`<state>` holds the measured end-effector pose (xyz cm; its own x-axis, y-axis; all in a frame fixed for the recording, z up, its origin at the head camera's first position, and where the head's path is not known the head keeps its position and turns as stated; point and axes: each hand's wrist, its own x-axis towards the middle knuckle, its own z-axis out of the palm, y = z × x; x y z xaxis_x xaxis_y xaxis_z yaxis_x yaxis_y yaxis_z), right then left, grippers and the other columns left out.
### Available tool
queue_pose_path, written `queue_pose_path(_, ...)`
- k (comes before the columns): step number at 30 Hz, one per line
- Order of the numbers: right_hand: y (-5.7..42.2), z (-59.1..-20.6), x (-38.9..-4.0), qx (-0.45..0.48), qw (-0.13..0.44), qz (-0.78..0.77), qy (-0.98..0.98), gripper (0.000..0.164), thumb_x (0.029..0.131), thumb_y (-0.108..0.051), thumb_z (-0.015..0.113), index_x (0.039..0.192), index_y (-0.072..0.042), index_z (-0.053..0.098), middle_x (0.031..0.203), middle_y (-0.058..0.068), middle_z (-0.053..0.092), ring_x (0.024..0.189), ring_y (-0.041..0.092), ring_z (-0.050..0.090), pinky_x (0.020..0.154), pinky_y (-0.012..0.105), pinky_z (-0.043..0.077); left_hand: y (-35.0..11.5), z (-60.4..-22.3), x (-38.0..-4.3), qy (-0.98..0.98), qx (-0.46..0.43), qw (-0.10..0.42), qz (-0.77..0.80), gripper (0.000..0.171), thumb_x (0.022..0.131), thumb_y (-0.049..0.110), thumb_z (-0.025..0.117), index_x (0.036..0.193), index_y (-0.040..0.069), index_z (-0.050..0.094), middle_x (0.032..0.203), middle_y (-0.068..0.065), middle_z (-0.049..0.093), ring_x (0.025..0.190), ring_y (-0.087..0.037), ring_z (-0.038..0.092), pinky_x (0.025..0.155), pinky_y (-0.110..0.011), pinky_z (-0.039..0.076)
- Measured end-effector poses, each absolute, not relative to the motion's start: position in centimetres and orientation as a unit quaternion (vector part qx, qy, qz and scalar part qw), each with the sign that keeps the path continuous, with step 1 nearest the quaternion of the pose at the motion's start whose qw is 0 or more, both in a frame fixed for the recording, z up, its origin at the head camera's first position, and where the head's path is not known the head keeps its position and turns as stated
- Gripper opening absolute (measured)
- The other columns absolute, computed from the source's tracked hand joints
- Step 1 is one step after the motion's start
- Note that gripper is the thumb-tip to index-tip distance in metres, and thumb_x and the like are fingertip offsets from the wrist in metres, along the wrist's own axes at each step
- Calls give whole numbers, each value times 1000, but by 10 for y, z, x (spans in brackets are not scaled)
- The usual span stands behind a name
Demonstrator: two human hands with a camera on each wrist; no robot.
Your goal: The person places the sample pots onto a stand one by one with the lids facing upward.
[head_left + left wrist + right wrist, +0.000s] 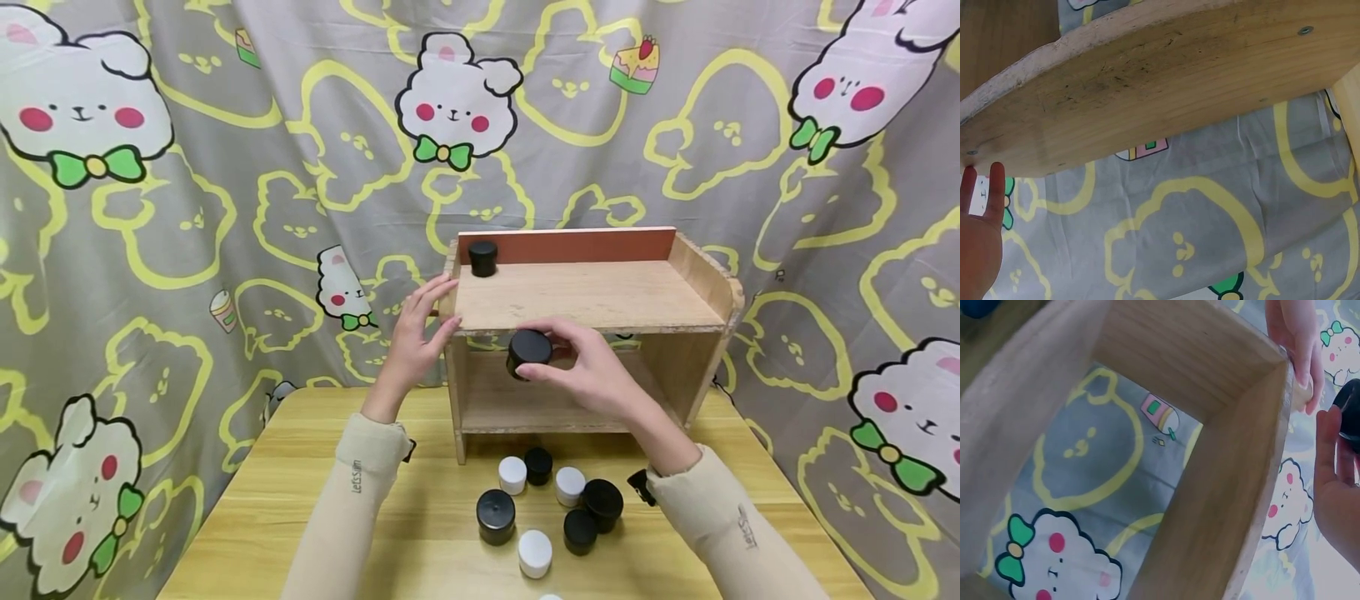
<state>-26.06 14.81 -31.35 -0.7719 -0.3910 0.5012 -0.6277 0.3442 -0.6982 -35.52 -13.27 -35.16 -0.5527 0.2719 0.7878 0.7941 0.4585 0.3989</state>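
My right hand (596, 371) pinches a black lidded jar (529, 350) between thumb and fingers, in front of the upper board of a small wooden shelf (585, 296). In the right wrist view the same jar (1350, 415) shows at the right edge, partly cut off. My left hand (422, 329) rests against the shelf's left side panel, its fingers extended; in the left wrist view two fingers reach to the panel (1147, 94). Another black jar (483, 258) stands on the shelf's top at the back left corner.
In front of the shelf, several white jars (535, 553) and black jars (496, 517) stand on the wooden table (277, 500). The shelf has a raised red-brown back edge (577, 246) and an open lower compartment. A patterned grey curtain (247, 208) hangs behind and on both sides.
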Motion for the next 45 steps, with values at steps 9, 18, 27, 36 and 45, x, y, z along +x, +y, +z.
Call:
queue_pose_path(9, 138, -292, -279, 293, 116, 499, -807, 53, 89, -21, 84, 137, -10, 64, 122, 7, 68, 101, 20, 68, 87, 29, 57, -132, -350, -355, -785, -342, 337, -392, 54, 100, 15, 69, 151, 18, 53, 162, -2, 44, 138, -27, 46, 107, -46, 43)
queue_pose_path(18, 129, -278, -300, 274, 126, 493, -816, 56, 89, -28, 83, 140, -18, 62, 123, 5, 67, 102, 25, 68, 77, 35, 57, -133, -351, -354, -785, -339, 333, -399, 55, 99, 15, 70, 151, 19, 53, 162, 0, 44, 137, -25, 46, 102, -40, 48)
queue_pose_path(27, 116, -267, -324, 249, 145, 501, -816, 52, 89, -29, 83, 131, -11, 58, 122, 12, 65, 103, 27, 69, 78, 38, 55, -133, -352, -354, -781, -343, 334, -402, 54, 99, 13, 70, 150, 17, 53, 162, -2, 44, 133, -26, 47, 100, -39, 50)
queue_pose_path(36, 105, -257, -350, 212, 154, 511, -819, 55, 87, -35, 85, 133, -14, 61, 121, 10, 69, 105, 24, 67, 90, 40, 53, -133, -351, -353, -780, -347, 331, -401, 54, 100, 13, 69, 151, 18, 52, 162, -2, 43, 134, -26, 46, 101, -39, 50)
queue_pose_path(45, 98, -262, -372, 183, 156, 521, -819, 56, 89, -36, 83, 136, -14, 62, 131, 11, 65, 108, 24, 66, 93, 39, 53, -133, -353, -355, -781, -346, 334, -398, 53, 100, 14, 68, 151, 17, 52, 162, -1, 43, 135, -26, 46, 102, -39, 47)
